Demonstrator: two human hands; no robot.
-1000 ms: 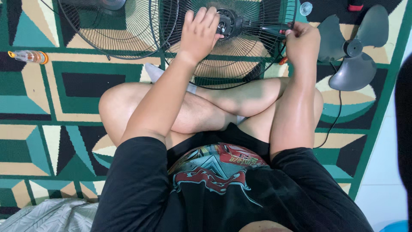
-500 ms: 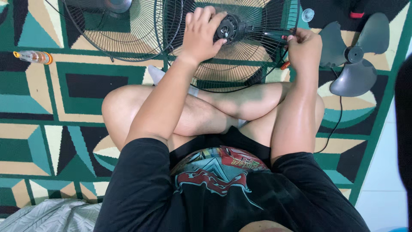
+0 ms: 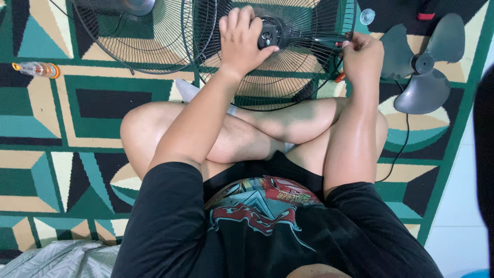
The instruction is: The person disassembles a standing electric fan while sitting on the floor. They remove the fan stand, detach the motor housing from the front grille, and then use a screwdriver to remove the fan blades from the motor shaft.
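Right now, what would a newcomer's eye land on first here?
Probably the two wire fan guards at the top, with the left hand on the black hub and the right hand gripping a dark-handled tool. To the right, a grey fan blade lies on the bold green patterned carpet.

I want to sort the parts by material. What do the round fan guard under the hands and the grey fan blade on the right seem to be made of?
The fan guard looks like thin metal wire with a dark coating: fine spokes and rings, slight shine. The fan blade looks like moulded grey plastic: smooth, matte, one piece with its hub. Neither material is certain from the look alone.
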